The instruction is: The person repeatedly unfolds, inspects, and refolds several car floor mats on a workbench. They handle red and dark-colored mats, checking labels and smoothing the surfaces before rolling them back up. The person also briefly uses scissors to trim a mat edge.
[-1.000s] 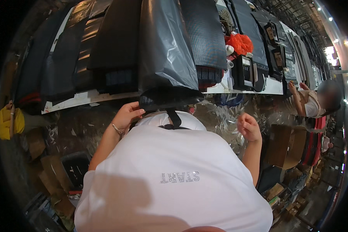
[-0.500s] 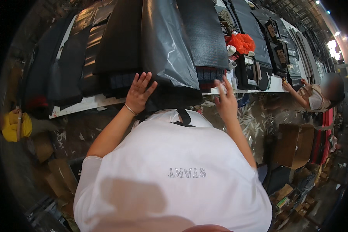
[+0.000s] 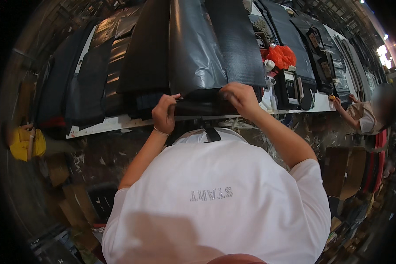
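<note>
A long, shiny black plastic sheet [image 3: 198,53] lies lengthwise on the table in front of me. Its near edge is between my two hands. My left hand [image 3: 164,114] is closed in a pinch at the left corner of that edge. At the right corner, my right hand [image 3: 243,100] is bent inward, its fingers also pinched on the sheet. Matte black mats flank it, one on the left [image 3: 144,57] and a textured one on the right [image 3: 237,48]. Dark layers show below the near edge, partly hidden by my hands.
Right of the mats are a red plastic bag [image 3: 281,57], white bottles and a black tray [image 3: 287,90]. A co-worker [image 3: 367,115] stands at the table further right, another person in yellow [image 3: 26,143] at far left. Scraps litter the floor; a cardboard box [image 3: 345,171] stands behind right.
Both hands were spread open beside the sheet's near end. They have closed on its near corners, the right hand moving inward to the left. The sheet's near edge now looks straighter.
</note>
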The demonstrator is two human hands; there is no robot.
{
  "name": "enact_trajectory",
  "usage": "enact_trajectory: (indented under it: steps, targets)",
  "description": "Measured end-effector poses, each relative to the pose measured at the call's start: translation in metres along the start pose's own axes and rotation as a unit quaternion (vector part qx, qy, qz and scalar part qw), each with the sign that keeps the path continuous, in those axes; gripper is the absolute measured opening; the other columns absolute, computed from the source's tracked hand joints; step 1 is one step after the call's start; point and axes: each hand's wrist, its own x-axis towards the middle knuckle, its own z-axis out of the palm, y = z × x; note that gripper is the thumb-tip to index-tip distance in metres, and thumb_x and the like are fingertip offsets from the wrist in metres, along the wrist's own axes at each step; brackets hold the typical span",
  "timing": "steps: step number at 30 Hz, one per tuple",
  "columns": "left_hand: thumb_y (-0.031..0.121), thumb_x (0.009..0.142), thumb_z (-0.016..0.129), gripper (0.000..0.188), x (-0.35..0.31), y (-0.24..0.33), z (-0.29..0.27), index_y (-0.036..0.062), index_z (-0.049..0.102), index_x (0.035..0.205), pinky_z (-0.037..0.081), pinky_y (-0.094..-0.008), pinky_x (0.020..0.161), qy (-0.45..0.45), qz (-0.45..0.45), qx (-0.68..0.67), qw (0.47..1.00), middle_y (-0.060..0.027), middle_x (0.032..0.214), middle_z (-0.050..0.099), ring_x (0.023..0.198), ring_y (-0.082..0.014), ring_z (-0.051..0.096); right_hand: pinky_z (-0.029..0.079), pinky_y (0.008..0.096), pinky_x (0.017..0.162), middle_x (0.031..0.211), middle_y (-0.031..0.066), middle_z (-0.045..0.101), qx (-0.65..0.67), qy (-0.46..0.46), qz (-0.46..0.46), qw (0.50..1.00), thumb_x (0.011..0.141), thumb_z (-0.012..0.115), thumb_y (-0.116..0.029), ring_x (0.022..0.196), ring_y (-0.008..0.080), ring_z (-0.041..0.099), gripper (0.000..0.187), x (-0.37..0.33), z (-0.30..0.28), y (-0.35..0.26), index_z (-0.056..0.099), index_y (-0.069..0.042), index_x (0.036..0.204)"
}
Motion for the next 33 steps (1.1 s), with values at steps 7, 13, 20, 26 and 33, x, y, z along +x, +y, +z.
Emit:
enact_trajectory:
  steps: [7,13,20,26,33]
  targets:
    - [0.011,0.108,0.059,0.020,0.036,-0.022,0.056,-0.0004,0.055,0.092,0.053,-0.0339,0.080,0.180,-0.257,0.045,0.949,-0.0143,0.089,0.066,0.090,-0.0189,0.069,0.045,0.0378,0.060,0.072,0.0056,0.063,0.148,0.084,0.311,0.935,0.102,0.064,-0.021,0.064,0.0153,0.057,0.022,0.032,0.051,0.023,0.061,0.000,0.096]
    - [0.019,0.111,0.054,0.014,0.044,-0.042,0.055,0.0082,0.052,0.120,0.050,-0.0370,0.082,0.121,-0.277,0.080,0.950,-0.0108,0.100,0.064,0.090,-0.0241,0.064,0.055,0.0578,0.074,0.083,0.0232,0.072,-0.010,0.056,0.257,0.965,0.092,0.064,-0.018,0.080,0.0473,0.070,0.023,0.065,0.067,0.011,0.055,-0.005,0.109]
    - [0.032,0.106,0.063,0.065,0.052,0.007,0.039,0.0069,0.038,0.161,0.039,-0.0425,0.112,0.169,-0.227,0.026,0.959,-0.0156,0.139,0.055,0.125,-0.0278,0.052,0.055,0.0552,0.075,0.086,0.0226,0.071,0.089,0.051,0.266,0.959,0.091,0.068,-0.021,0.082,0.0463,0.070,0.029,0.057,0.061,0.035,0.053,-0.006,0.111]
    - [0.032,0.086,0.085,0.105,0.117,0.088,0.088,0.0168,0.024,0.170,0.024,-0.0489,0.125,-0.066,-0.216,0.235,0.945,-0.0219,0.170,0.026,0.156,-0.0413,0.027,0.055,0.0466,0.081,0.099,0.0183,0.069,0.341,-0.021,0.239,0.909,0.098,0.064,-0.015,0.087,0.0376,0.071,0.027,0.031,0.015,0.065,0.056,-0.003,0.121]
    - [0.031,0.086,0.086,0.101,0.119,0.057,0.093,0.0208,0.029,0.169,0.024,-0.0461,0.126,-0.035,-0.267,0.178,0.946,-0.0230,0.172,0.020,0.159,-0.0377,0.023,0.059,0.0293,0.075,0.103,0.0082,0.071,0.226,0.220,0.286,0.905,0.103,0.052,0.001,0.086,0.0139,0.069,0.022,-0.061,-0.085,0.150,0.065,-0.002,0.120]
